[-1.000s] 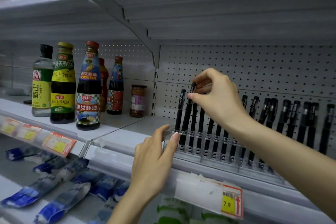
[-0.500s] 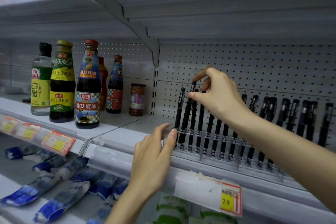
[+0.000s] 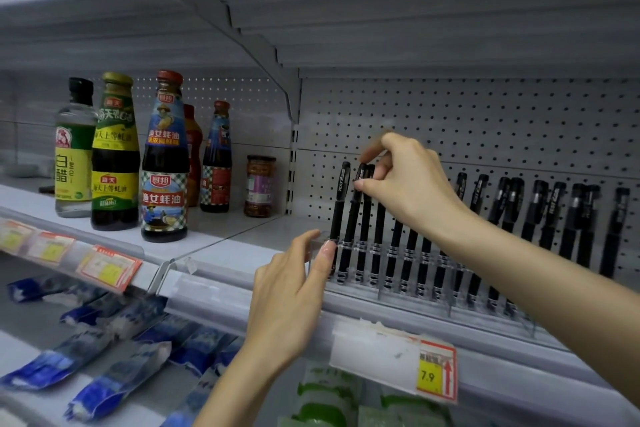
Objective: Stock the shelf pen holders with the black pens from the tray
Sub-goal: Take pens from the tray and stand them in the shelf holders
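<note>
Store shelf (image 3: pixel 242 246), seen from the head camera I am monitoring remotely.

Counts: five sauce bottles (image 3: pixel 164 163) and one jar (image 3: pixel 259 185) stand on the left bay. A row of well over a dozen black pens (image 3: pixel 410 253) stands in the right bay. The forearm crosses that row, so I cannot give an exact number. One yellow price tag (image 3: pixel 437 371) reading 7.9 hangs on the rail below the pens.

Hands: the right hand (image 3: pixel 412 184) is closed in a pinch, thumb and forefinger clamped on the cap of one pen (image 3: pixel 351 218), the second from the left end of the row. The remaining fingers are curled above the neighbouring caps. The left hand (image 3: pixel 287 291) reaches up from below, its fingers nearly straight. Thumb and forefinger tip grip the left end of the clear pen holder (image 3: pixel 450 302).

Containers: the pen holder sits along the front edge of the shelf and keeps the pens leaning back towards the perforated wall. The pinched pen has its lower end down in the holder, just beside the leftmost pen. Blue packets (image 3: pixel 114 385) lie on the shelf below.
</note>
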`<state>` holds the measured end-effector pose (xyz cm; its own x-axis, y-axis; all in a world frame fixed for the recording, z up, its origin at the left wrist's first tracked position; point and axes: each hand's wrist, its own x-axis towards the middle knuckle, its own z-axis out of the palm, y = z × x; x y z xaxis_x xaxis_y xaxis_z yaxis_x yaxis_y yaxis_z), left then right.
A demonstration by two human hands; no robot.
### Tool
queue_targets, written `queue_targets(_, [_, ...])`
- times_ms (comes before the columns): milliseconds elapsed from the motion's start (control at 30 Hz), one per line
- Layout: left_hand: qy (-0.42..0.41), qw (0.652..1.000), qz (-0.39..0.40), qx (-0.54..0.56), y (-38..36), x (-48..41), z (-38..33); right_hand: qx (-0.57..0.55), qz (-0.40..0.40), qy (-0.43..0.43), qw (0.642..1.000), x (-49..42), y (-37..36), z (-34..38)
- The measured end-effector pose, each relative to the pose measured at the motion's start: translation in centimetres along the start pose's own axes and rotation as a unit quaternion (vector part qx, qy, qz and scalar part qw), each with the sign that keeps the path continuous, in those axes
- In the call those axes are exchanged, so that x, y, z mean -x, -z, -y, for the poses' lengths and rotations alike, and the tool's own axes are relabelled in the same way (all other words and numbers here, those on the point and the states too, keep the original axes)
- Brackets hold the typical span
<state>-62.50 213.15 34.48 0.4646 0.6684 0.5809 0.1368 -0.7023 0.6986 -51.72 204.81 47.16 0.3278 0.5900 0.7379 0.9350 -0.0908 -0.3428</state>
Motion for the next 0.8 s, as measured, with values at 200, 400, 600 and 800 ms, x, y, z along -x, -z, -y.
queue_targets(200, [-0.028,1.000,-0.010,-0.003,0.2,0.6,0.1,-0.023,0.007,-0.002,1.000,1.7,1.4,0.4])
queue_targets(400, [-0.135,0.984,-0.112,-0.015,1.0,4.8,-0.9,-0.050,0.072,0.008,0.996,8.2,3.3,0.1])
queue_targets(600, [-0.162,0.986,0.025,-0.014,-1.9,15.5,-1.0,-0.066,0.158,-0.023,0.985,18.1,3.6,-2.5])
queue_targets(800, [-0.061,0.982,0.179,-0.025,-5.2,22.9,1.7,-0.048,0.240,-0.096,0.965,26.9,2.2,-6.6])
